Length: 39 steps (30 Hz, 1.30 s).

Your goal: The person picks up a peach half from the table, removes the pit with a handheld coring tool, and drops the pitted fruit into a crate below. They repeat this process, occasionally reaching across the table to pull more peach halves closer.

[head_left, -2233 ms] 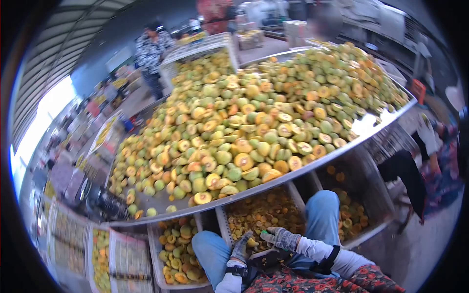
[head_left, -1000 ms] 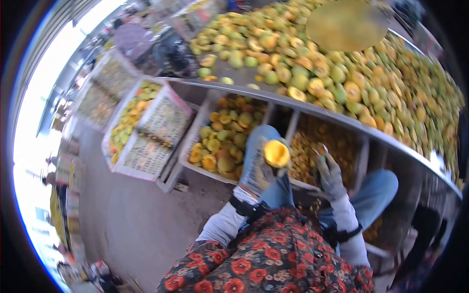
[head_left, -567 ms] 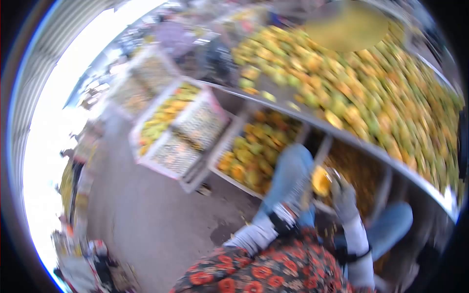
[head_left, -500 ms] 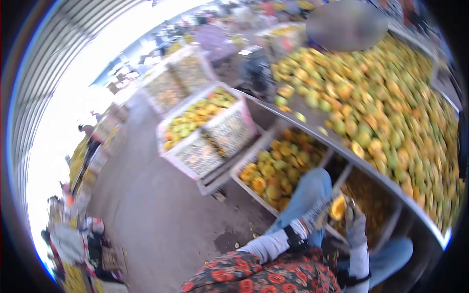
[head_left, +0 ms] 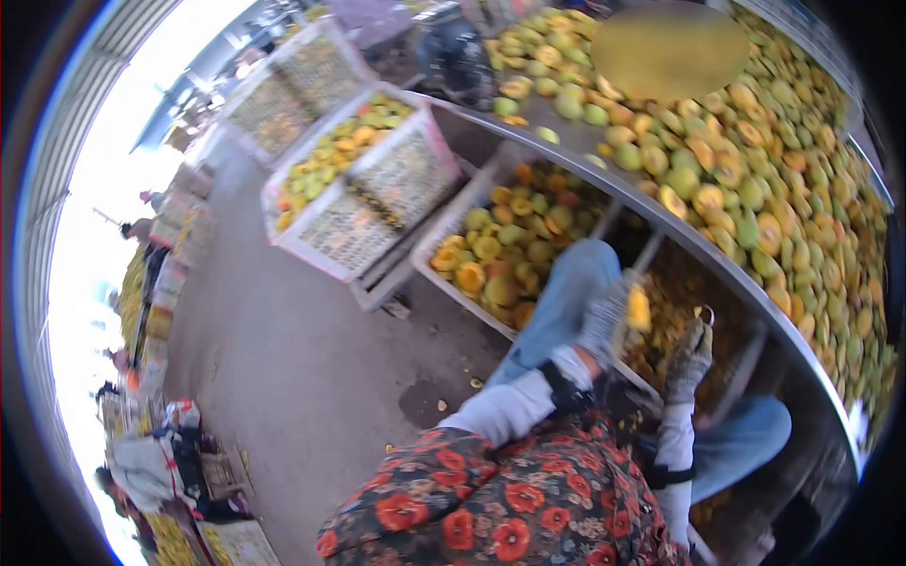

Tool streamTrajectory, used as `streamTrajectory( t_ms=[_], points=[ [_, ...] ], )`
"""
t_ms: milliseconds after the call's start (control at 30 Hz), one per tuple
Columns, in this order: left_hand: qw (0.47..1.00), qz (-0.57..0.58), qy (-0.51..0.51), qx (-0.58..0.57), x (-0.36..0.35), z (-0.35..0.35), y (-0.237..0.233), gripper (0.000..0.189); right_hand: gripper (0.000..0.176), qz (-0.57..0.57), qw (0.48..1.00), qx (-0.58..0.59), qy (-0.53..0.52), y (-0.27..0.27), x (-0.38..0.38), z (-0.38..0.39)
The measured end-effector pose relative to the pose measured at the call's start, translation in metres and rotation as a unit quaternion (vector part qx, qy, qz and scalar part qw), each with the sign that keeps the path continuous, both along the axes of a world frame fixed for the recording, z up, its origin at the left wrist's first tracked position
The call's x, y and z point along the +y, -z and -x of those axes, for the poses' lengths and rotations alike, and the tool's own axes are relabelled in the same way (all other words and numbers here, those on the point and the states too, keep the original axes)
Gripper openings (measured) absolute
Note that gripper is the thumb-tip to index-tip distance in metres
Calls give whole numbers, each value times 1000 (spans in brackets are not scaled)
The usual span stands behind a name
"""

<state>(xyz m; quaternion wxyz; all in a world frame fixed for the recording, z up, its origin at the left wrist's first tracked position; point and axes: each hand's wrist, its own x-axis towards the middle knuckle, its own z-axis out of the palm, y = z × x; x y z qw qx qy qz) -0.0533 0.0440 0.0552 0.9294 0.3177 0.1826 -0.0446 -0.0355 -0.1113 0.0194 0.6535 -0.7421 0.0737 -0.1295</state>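
My gloved left hand (head_left: 602, 316) is closed around a yellow-orange peach half (head_left: 639, 307), held above a compartment beside my knee. To its right my gloved right hand (head_left: 688, 363) grips a small pitting tool (head_left: 708, 314) with a curved metal end; its handle is hidden in the fingers. The tool's tip and the peach half are apart. Below both hands, the compartment (head_left: 665, 278) contains brownish-orange scraps. A white crate (head_left: 434, 267) of peach halves stands left of my knee.
A metal-edged table (head_left: 679, 226) heaped with peaches (head_left: 755, 189) runs along the right. Further left stands a white perforated basket (head_left: 377, 222) filled with peaches. People and crates line the far left of the concrete floor (head_left: 283, 358). A blurred oval covers part of the heap.
The camera view has shifted, so the scene sits higher and further left. My right hand and its tool have moved apart from the peach half, which is now turned more edge-on.
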Motion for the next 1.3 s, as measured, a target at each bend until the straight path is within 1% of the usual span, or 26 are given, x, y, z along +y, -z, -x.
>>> streamTrajectory(
  t_ms=[33,67,100,133,200,233,267,333,433,500,533,567,600,633,667,733,800,833,867,933,967,1067,1100,1133,1167,1300],
  points=[
    [991,-95,-20,-92,20,0,-3,30,27,-24,999,44,4,6,-16,0],
    [986,-107,-124,-24,30,1,-1,28,28,-53,995,83,4,12,-28,-2],
    [979,-155,-130,3,58,2,-11,29,28,-40,996,84,3,26,-45,1],
    [961,-234,-121,-80,98,3,22,31,28,-39,996,84,13,48,-61,5],
    [929,-236,-240,156,136,11,3,36,26,-100,984,134,66,88,-80,14],
    [811,-497,-295,89,177,10,44,38,22,-70,962,256,65,68,-79,19],
    [625,-712,-320,11,214,6,88,41,22,-69,960,261,73,65,-71,20],
    [544,-801,-225,108,226,8,54,48,19,-127,966,223,3,63,-68,26],
    [560,-802,-153,138,265,-8,62,51,19,-116,959,260,-12,39,-52,28],
    [519,-831,-72,187,278,-40,76,51,20,-129,967,218,-32,60,-54,26],
    [478,-861,-150,86,263,-45,77,49,19,-188,962,192,-49,78,-62,27],
    [528,-839,-104,82,254,-57,75,51,18,9,965,253,-71,78,-66,25],
    [452,-887,-98,12,256,-65,100,53,17,-198,955,219,-13,150,-79,20],
    [441,-888,14,126,229,-65,85,52,18,-102,966,239,-3,118,-73,20],
    [371,-927,37,33,238,-59,126,51,22,-8,963,268,1,75,-58,25],
    [606,-788,52,96,226,-41,151,51,20,-65,956,285,27,53,-55,25],
    [472,-831,154,251,191,-42,101,48,20,-75,955,285,30,63,-58,26],
    [342,-903,235,115,195,-33,93,45,20,-78,955,284,31,66,-59,25],
    [338,-904,232,123,203,-33,96,45,20,-81,955,286,22,69,-59,23],
    [428,-872,235,26,228,-43,95,43,21,-44,942,332,25,67,-58,18],
    [527,-798,291,27,245,-56,84,46,22,-35,941,336,14,71,-56,16],
    [365,-925,83,72,217,-103,9,28,21,-101,959,264,14,68,-45,14],
    [435,-900,-25,9,173,-114,-55,26,21,-105,959,264,13,74,-42,12],
    [399,-902,-101,-129,157,-136,-69,25,19,-142,957,254,19,84,-38,9],
    [434,-885,-86,-148,130,-152,-88,25,20,-178,953,242,25,90,-37,8],
    [230,-959,114,-123,43,-216,-57,53,23,-64,968,243,-20,112,-47,14]
  ],
)
